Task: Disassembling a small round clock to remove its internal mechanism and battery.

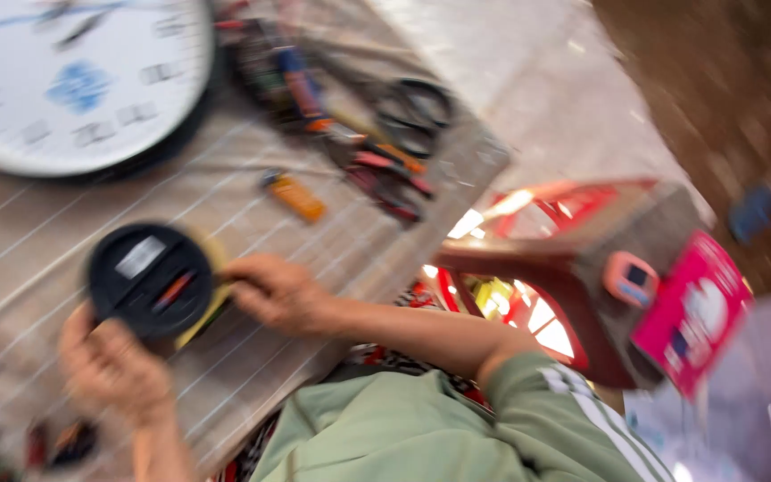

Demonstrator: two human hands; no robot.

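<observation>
A round black case (152, 278) with a yellow rim lies on the striped cloth table (29, 232), seen through heavy motion blur. My left hand (111, 368) grips its near edge from below. My right hand (276, 291) holds its right edge, fingers curled against the rim. A large white wall clock (73, 80) with a dark rim lies at the far left of the table. An orange battery (294, 196) rests between the clock and a pile of tools.
Scissors, pliers and screwdrivers (377, 134) lie heaped at the far right of the table. A red plastic stool (573, 259) stands to the right, bearing a pink box (693, 308) and a small pink device (631, 278). Small dark items (60, 442) sit near the table's front edge.
</observation>
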